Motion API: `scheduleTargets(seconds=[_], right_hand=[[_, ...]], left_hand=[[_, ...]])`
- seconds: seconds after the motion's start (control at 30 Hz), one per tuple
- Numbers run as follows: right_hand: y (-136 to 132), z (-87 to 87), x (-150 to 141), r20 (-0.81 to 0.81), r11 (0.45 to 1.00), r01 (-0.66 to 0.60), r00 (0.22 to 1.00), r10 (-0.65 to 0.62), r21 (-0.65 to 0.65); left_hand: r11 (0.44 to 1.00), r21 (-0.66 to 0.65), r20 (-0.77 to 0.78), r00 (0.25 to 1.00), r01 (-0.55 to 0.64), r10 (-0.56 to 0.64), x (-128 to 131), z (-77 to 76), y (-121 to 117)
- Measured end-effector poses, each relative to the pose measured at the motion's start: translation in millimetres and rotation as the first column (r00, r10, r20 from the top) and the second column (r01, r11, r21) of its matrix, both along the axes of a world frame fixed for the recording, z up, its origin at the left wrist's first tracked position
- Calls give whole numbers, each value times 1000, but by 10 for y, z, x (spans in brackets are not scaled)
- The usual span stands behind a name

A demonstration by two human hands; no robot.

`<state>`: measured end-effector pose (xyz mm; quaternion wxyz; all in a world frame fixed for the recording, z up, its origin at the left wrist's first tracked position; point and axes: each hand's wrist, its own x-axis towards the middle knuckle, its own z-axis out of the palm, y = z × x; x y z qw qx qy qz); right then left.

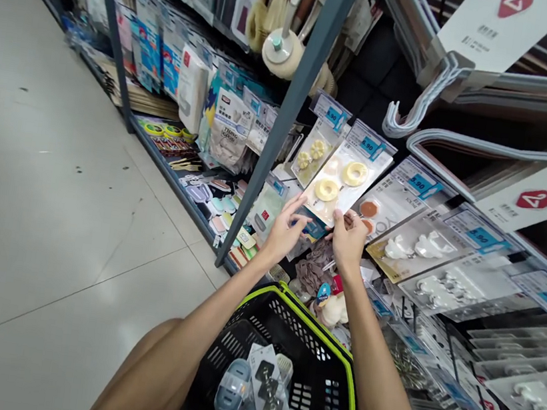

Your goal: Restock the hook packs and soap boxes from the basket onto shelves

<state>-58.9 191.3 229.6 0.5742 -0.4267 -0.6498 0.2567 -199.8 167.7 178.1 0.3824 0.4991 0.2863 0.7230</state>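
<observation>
My left hand [284, 230] and my right hand [348, 240] both pinch the bottom edge of a clear hanging packet [342, 180] that shows two yellow rings. The packet hangs on a shelf peg under a blue price tag [369, 144]. A black shopping basket with a green rim [311, 324] hangs between my forearms, below the hands. Inside it lie a packet of dark hooks [269, 389] and a pale blue plastic item [232, 388].
Store shelving runs along the right, packed with hanging packets of hooks [419, 244], brushes [282, 24] and clothes hangers [449, 94]. A grey upright post [284, 126] stands just left of my hands. Pale tiled aisle floor [56, 170] stretches to the left.
</observation>
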Motion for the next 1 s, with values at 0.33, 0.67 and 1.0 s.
scheduleTargets(seconds=[0.33, 0.67, 1.0], right_hand=[[145, 80, -92, 123, 980, 192, 975, -184, -54], [426, 24, -100, 221, 928, 250, 956, -192, -277], [34, 202, -52, 353, 957, 286, 902, -250, -55]], left_hand=[[995, -86, -41, 998, 45, -49, -61, 0, -1], [983, -155, 6, 996, 94, -94, -86, 22, -106], [979, -187, 40, 996, 80, -73, -144, 11, -103]])
